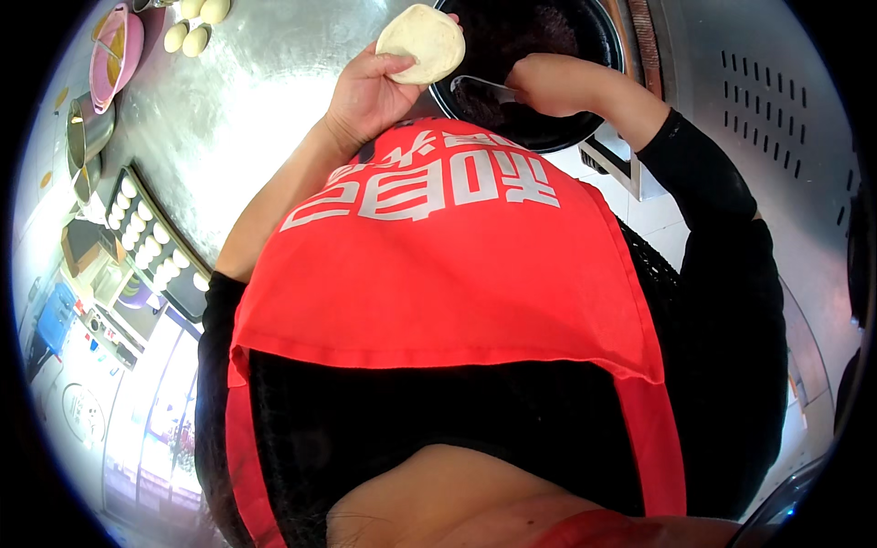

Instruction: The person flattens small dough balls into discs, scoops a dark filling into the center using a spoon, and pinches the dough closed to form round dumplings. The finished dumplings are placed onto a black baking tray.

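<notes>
My left hand [373, 92] holds a flattened round of pale dough [426, 42], with the thumb on its face and the fingers behind it. To its right, my right hand [548, 83] grips a metal spoon [483, 88] whose rounded end lies at a dark red paste [476, 106]. That paste sits inside a large black round pan [444, 113], partly covered by my hand and forearm. The dough overlaps the pan's left rim in view. The handle of the spoon is hidden in my right fist.
Several dough balls [195, 41] rest on the metal worktop [274, 48]. At the left are a pink bowl [137, 51] with yellow contents, a metal pot [101, 127] and a black tray [179, 240] of dough balls. A slotted metal panel [699, 89] stands at the right.
</notes>
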The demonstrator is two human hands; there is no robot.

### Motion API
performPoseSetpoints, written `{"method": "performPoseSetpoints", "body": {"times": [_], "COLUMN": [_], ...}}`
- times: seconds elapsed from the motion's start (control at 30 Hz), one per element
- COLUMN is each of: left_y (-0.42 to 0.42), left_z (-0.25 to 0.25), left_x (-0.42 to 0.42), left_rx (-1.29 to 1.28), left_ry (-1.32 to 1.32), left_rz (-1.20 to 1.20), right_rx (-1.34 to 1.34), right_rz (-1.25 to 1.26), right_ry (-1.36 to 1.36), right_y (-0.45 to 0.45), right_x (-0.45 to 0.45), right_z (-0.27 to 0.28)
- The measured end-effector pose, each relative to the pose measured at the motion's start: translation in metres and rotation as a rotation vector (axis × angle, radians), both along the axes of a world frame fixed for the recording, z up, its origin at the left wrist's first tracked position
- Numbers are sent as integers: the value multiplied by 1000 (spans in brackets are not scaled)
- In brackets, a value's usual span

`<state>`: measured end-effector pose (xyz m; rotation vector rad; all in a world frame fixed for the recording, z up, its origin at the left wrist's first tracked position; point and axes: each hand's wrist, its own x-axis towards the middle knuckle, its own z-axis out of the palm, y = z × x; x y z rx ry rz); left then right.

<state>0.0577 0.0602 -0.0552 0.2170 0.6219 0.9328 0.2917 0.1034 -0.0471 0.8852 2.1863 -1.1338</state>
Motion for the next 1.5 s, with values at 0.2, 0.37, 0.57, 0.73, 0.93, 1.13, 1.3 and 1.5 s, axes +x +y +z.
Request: {"method": "performPoseSetpoints", "body": {"times": [0.2,0.37,0.57,0.73,0.93,1.13,1.3,1.5], "left_y": [1,1,10,18,15,10,1,-6], "left_z": [3,8,33,75,107,125,126,117], "left_x": [2,1,-6,31,47,31,31,28], "left_rx": [21,53,117,118,136,8,27,133], "left_ry": [32,47,160,16,-113,-294,-200,10], "left_rz": [8,13,33,-22,-51,4,119,120], "right_rx": [-211,-238,-132,-134,717,1074,1031,950], "right_rz": [-51,-263,-698,-1007,-837,-632,-631,-684], "right_ry": [-120,65,440,776,786,678,712,777], "right_y": [20,29,6,-38,-64,-72,-81,-86], "right_x": [13,43,94,68,19,12,2,-12], "right_z": [13,43,104,125,98,98,98,98]}}
